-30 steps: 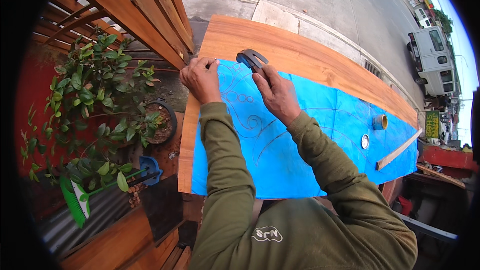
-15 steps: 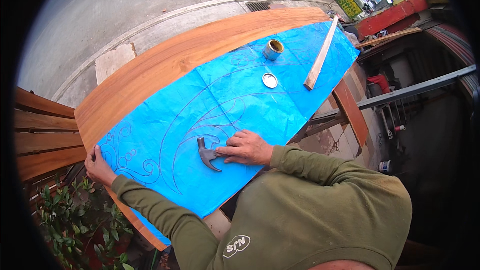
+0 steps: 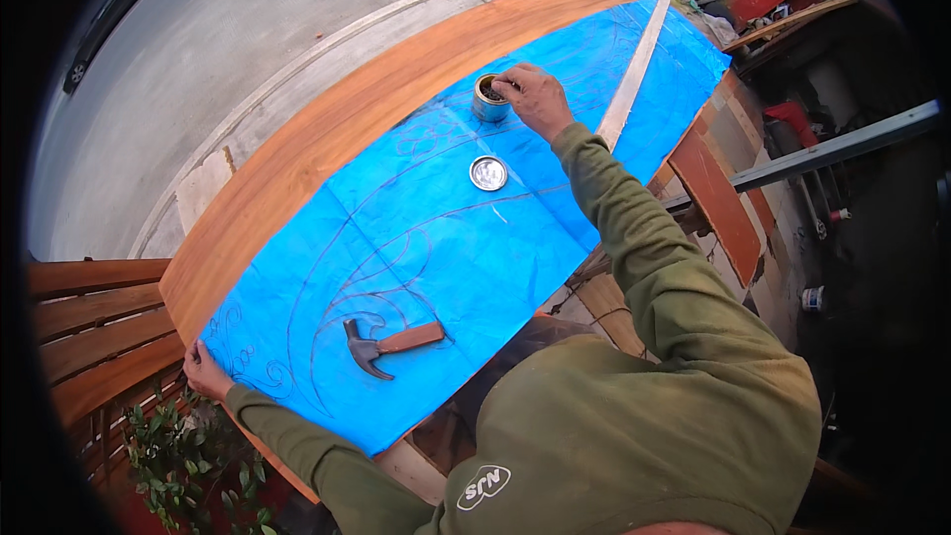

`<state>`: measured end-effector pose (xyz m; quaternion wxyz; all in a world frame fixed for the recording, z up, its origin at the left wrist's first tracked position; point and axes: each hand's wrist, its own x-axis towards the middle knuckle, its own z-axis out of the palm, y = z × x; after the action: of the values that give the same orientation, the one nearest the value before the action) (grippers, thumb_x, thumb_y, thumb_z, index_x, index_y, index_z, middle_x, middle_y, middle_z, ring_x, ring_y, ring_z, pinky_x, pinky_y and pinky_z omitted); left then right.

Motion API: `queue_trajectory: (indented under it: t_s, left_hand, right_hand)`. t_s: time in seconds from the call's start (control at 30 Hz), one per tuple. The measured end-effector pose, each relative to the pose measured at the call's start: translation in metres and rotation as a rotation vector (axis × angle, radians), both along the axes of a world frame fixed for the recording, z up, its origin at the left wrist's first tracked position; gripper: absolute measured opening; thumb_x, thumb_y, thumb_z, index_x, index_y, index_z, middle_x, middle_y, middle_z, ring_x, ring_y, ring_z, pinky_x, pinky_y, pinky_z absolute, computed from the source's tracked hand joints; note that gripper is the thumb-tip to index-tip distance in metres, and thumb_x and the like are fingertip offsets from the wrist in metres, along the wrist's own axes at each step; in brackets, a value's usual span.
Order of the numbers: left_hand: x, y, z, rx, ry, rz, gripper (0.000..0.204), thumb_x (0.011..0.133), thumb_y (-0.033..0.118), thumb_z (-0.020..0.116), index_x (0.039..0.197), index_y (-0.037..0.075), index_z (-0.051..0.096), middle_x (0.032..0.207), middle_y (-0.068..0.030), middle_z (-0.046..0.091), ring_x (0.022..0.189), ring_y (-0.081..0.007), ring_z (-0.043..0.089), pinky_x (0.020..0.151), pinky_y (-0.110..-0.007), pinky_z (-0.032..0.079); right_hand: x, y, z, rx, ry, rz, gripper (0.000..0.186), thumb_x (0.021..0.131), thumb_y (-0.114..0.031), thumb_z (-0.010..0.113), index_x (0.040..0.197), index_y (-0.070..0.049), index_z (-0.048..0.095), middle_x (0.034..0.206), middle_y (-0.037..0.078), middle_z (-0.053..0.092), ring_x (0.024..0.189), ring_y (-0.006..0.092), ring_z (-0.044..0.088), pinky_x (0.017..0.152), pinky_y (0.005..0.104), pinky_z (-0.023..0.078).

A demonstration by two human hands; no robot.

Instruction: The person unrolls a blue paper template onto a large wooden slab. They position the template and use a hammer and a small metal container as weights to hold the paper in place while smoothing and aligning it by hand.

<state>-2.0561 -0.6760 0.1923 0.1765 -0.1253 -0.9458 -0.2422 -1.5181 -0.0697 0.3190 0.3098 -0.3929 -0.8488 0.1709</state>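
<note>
A blue sheet (image 3: 396, 267) with curling drawn lines lies over a brown wooden board (image 3: 287, 178). My left hand (image 3: 205, 374) pinches the sheet's edge at its left corner. At the far side, the fingers of my right hand (image 3: 535, 97) are closed together and dip into the mouth of a small open can (image 3: 489, 104). Dark contents show inside it; whatever the fingertips hold is hidden. The can's round metal lid (image 3: 487, 173) rests on the sheet, nearer me. A claw hammer (image 3: 408, 338) with a wooden handle lies on the sheet between my hands, untouched.
A long wooden strip (image 3: 636, 69) lies across the sheet's right part. Wooden slats (image 3: 99, 307) and a leafy plant (image 3: 193, 456) are at the left. A metal bar (image 3: 842, 147) juts in from the right. Past the board runs a road with a dark car (image 3: 119, 10).
My right hand has let go of the hammer and reached away to the can. The hammer stays on the sheet. My left hand keeps to the sheet's corner. A car has come into view.
</note>
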Motion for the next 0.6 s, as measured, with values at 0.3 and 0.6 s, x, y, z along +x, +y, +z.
queue_trajectory:
  t_s: [0.3, 0.6]
  left_hand:
    - [0.137, 0.026, 0.034, 0.006, 0.196, -0.105, 0.049, 0.105, 0.03, 0.074, 0.147, 0.006, 0.067, 0.146, -0.0187, 0.066, 0.134, -0.0411, 0.058, 0.111, -0.053, 0.048]
    - [0.353, 0.008, 0.069, -0.137, -0.225, 0.036, 0.057, 0.115, 0.048, 0.053, 0.163, 0.018, 0.056, 0.172, -0.0189, 0.045, 0.161, -0.0449, 0.035, 0.132, -0.062, 0.025]
  right_hand:
    - [-0.018, 0.082, -0.012, 0.168, -0.666, 0.27, 0.014, 0.081, -0.019, 0.084, 0.093, -0.012, 0.083, 0.102, 0.013, 0.077, 0.099, 0.0365, 0.074, 0.086, 0.0508, 0.059]
    - [0.002, 0.126, 0.002, -0.138, -0.463, 0.502, 0.018, 0.092, -0.015, 0.08, 0.095, 0.001, 0.072, 0.088, 0.012, 0.073, 0.079, 0.0233, 0.069, 0.076, 0.0404, 0.054]
